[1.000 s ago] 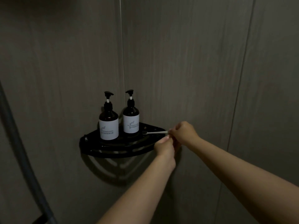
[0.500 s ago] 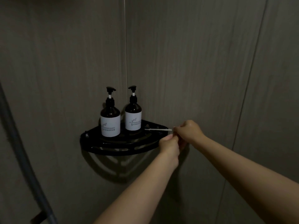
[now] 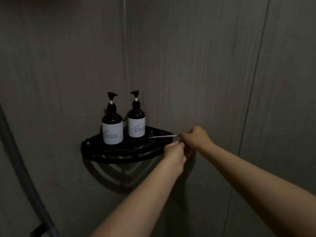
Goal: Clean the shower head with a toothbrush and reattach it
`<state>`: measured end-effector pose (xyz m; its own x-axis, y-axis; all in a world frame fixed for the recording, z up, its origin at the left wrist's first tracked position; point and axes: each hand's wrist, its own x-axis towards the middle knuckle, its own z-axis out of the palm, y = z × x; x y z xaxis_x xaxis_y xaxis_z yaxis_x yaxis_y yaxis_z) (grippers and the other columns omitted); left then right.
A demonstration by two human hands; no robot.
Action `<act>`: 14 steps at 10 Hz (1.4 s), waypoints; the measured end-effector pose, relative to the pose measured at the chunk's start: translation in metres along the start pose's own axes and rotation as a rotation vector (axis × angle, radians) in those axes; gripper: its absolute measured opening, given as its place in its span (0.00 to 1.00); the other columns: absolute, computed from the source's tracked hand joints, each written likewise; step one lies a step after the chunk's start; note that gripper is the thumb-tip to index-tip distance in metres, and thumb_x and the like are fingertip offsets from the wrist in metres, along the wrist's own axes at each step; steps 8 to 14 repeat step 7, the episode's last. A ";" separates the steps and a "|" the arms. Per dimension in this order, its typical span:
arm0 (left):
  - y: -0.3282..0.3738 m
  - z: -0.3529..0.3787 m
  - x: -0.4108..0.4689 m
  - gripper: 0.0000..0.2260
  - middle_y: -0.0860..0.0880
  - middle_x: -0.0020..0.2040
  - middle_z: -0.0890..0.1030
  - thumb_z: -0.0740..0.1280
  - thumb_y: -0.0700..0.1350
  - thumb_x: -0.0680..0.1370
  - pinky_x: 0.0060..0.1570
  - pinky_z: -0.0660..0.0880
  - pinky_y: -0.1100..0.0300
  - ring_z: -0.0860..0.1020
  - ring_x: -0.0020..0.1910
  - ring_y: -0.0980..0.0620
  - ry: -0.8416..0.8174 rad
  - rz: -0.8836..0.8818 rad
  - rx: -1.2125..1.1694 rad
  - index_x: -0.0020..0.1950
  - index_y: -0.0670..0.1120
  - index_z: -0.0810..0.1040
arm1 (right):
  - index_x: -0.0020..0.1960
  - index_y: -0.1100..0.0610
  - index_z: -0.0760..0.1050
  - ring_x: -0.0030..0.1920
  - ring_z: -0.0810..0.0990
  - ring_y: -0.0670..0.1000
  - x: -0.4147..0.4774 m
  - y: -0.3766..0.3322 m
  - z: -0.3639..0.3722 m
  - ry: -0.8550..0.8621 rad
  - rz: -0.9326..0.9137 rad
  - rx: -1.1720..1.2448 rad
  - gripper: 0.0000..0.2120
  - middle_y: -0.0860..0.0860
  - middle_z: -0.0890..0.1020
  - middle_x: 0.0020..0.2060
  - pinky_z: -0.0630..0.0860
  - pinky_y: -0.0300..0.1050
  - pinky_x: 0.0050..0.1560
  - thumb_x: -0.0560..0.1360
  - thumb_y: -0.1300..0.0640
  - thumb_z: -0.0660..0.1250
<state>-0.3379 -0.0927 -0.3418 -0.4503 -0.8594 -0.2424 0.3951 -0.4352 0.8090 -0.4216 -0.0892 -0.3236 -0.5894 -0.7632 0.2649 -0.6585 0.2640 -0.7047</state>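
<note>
The toothbrush [image 3: 162, 136] is a thin white stick lying nearly level over the right-hand end of a black corner shelf [image 3: 119, 155], its far tip pointing left toward the bottles and its near end disappearing into the right hand [image 3: 196, 138]. In the dim light its bristles cannot be made out, only the pale, slender handle. The right hand is closed on that near end, fingers curled in and pinching the handle just off the shelf's right tip. The left hand [image 3: 174, 153] sits just below and beside it, touching or nearly touching the right hand's fingers, its own fingers bent inward; whether it also holds the handle or anything else cannot be told. On the shelf stand two dark pump bottles with white labels, the left bottle [image 3: 112, 129] nearer the front edge and the right bottle [image 3: 136, 124] closer to the wall corner. A grey hose [image 3: 20, 168] curves down the left edge of the view.
</note>
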 end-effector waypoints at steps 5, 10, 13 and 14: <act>0.000 0.009 -0.028 0.07 0.42 0.45 0.79 0.58 0.34 0.80 0.37 0.78 0.63 0.77 0.37 0.52 -0.108 -0.006 0.077 0.52 0.41 0.75 | 0.41 0.63 0.77 0.40 0.77 0.56 -0.009 0.011 -0.020 0.082 0.018 0.127 0.22 0.57 0.78 0.36 0.66 0.42 0.38 0.75 0.43 0.63; -0.009 0.011 -0.044 0.07 0.45 0.39 0.81 0.61 0.39 0.80 0.49 0.76 0.58 0.80 0.40 0.51 -0.198 0.030 0.198 0.43 0.43 0.76 | 0.45 0.65 0.78 0.43 0.82 0.58 -0.027 0.025 -0.037 0.086 0.097 0.217 0.27 0.60 0.83 0.41 0.79 0.49 0.47 0.73 0.39 0.63; -0.009 0.011 -0.044 0.07 0.45 0.39 0.81 0.61 0.39 0.80 0.49 0.76 0.58 0.80 0.40 0.51 -0.198 0.030 0.198 0.43 0.43 0.76 | 0.45 0.65 0.78 0.43 0.82 0.58 -0.027 0.025 -0.037 0.086 0.097 0.217 0.27 0.60 0.83 0.41 0.79 0.49 0.47 0.73 0.39 0.63; -0.009 0.011 -0.044 0.07 0.45 0.39 0.81 0.61 0.39 0.80 0.49 0.76 0.58 0.80 0.40 0.51 -0.198 0.030 0.198 0.43 0.43 0.76 | 0.45 0.65 0.78 0.43 0.82 0.58 -0.027 0.025 -0.037 0.086 0.097 0.217 0.27 0.60 0.83 0.41 0.79 0.49 0.47 0.73 0.39 0.63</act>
